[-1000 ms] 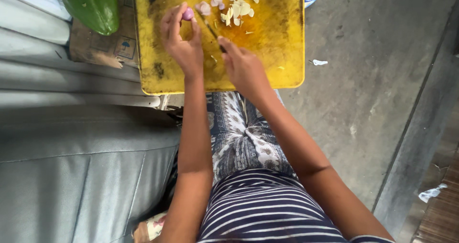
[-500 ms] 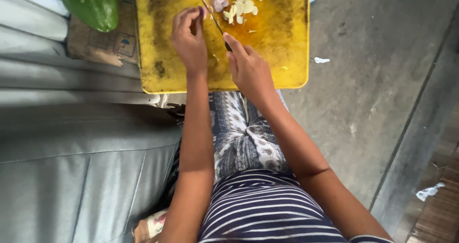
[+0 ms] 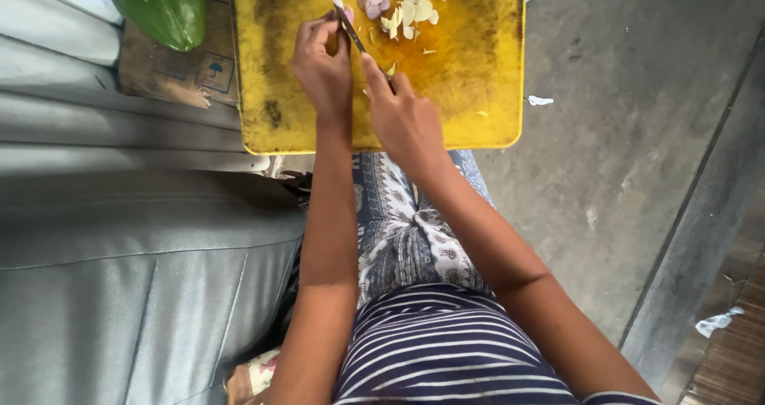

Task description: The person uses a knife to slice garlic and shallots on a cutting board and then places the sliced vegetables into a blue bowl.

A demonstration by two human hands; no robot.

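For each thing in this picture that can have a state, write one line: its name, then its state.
Left hand: fingers curled, pinning a small piece to the board.
Right hand: closed on the knife.
Knife: blade angled down at the pinned piece.
Sliced pieces: cut thin, loosely piled.
Yellow cutting board: flat, stained dark.
Green vegetable: whole, uncut.

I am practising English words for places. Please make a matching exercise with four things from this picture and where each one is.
Things:
1. knife
2. pale slices
3. green vegetable
4. cutting board

Places:
A. top left, beside the board, on cardboard
B. heaped at the board's far edge
C. in the right hand
D. yellow, under both hands

Pairs: 1-C, 2-B, 3-A, 4-D
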